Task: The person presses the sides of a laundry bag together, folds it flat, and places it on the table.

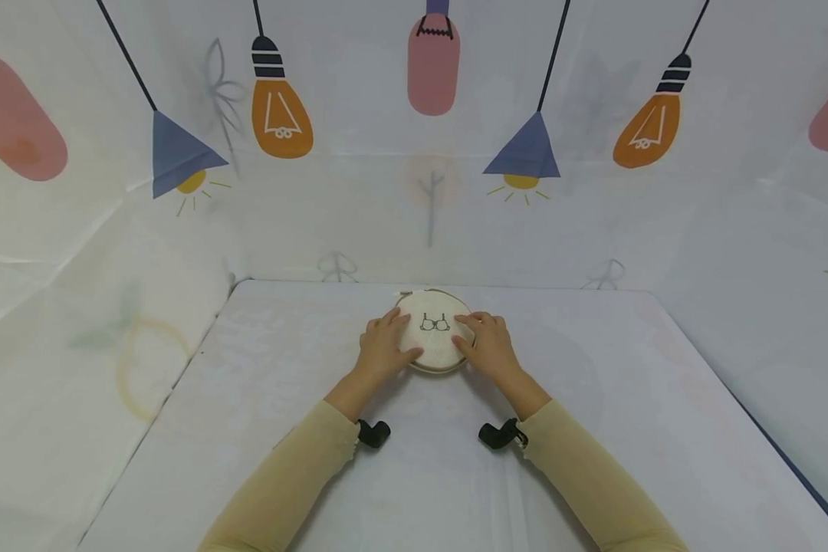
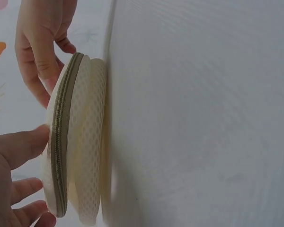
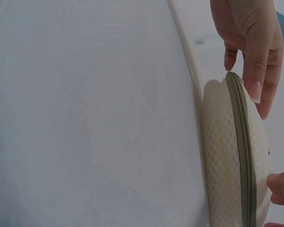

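Note:
A round, cream mesh laundry bag [image 1: 438, 353] with a small black printed emblem lies on the white table. An olive zipper [image 2: 59, 142] runs around its side, above honeycomb mesh layers [image 3: 217, 142]. My left hand [image 1: 382, 343] rests on its left edge with fingers and thumb spread, the fingertips on the top face. From the other side my right hand [image 1: 491, 346] touches the right edge in the same way, thumb toward the middle. In the left wrist view, the left thumb [image 2: 31, 144] is against the upper rim. The bag's underside is hidden.
The white tabletop [image 1: 428, 475] stretches out toward me and to both sides. Behind it hangs a pale backdrop [image 1: 359, 207] printed with lamps and bulbs. Black wrist cameras [image 1: 499, 435] jut inward from both cuffs.

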Demonstrator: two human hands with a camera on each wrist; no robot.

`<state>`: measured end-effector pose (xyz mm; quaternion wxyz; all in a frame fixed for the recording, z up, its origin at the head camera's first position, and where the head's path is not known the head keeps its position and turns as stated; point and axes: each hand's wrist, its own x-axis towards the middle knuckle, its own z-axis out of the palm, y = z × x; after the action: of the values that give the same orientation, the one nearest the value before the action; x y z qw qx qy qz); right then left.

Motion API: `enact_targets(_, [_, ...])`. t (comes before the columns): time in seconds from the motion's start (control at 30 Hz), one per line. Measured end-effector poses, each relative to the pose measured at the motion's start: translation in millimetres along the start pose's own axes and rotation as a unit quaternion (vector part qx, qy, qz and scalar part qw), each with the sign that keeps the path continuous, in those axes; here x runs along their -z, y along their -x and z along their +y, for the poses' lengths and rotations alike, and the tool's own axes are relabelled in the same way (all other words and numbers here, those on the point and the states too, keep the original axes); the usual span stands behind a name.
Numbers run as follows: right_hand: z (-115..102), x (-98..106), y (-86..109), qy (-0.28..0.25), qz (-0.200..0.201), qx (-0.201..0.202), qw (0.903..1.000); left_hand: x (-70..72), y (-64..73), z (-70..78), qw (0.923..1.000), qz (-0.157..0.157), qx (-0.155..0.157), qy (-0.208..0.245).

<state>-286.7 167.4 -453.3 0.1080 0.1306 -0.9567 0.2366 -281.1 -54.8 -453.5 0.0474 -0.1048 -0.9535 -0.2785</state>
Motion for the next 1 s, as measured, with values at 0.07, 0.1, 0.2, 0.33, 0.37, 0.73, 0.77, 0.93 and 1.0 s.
enact_targets(0.07, [0,1,0.1,0.006,-0.009,-0.002,0.9999,1.4,0.7,-0.4,0.9998,-0.014,-0.008,-0.009])
enact_targets(0.1, [0,1,0.1,0.009,-0.016,-0.004,0.9998,1.9,1.0,-0.6,0.9997,-0.02,-0.011,-0.01])
enact_targets(0.2, [0,4,0.4,0.016,-0.037,-0.002,0.9992,3.3,1.6,-1.7,0.9992,-0.031,-0.021,-0.011])
enact_targets(0.33, [1,8,0.3,0.019,-0.062,0.008,0.9979,4.6,0.4,-3.7,0.9987,-0.038,-0.03,-0.017])
enact_targets(0.37, [2,9,0.0,0.02,-0.069,0.009,0.9974,4.8,-0.2,-4.4,0.9985,-0.041,-0.032,-0.019])
enact_targets(0.73, [6,16,0.0,0.018,-0.122,0.009,0.9923,5.8,-5.4,-8.4,0.9954,-0.081,-0.031,-0.04])
enact_targets(0.77, [6,16,0.1,0.017,-0.125,0.008,0.992,6.0,-5.3,-8.3,0.9952,-0.084,-0.031,-0.039])
enact_targets(0.93, [4,17,0.4,0.013,-0.133,0.007,0.991,5.9,-5.5,-8.9,0.9945,-0.092,-0.029,-0.041])
enact_targets(1.0, [4,16,0.1,0.013,-0.134,0.004,0.9909,5.8,-5.9,-9.2,0.9943,-0.093,-0.029,-0.043])
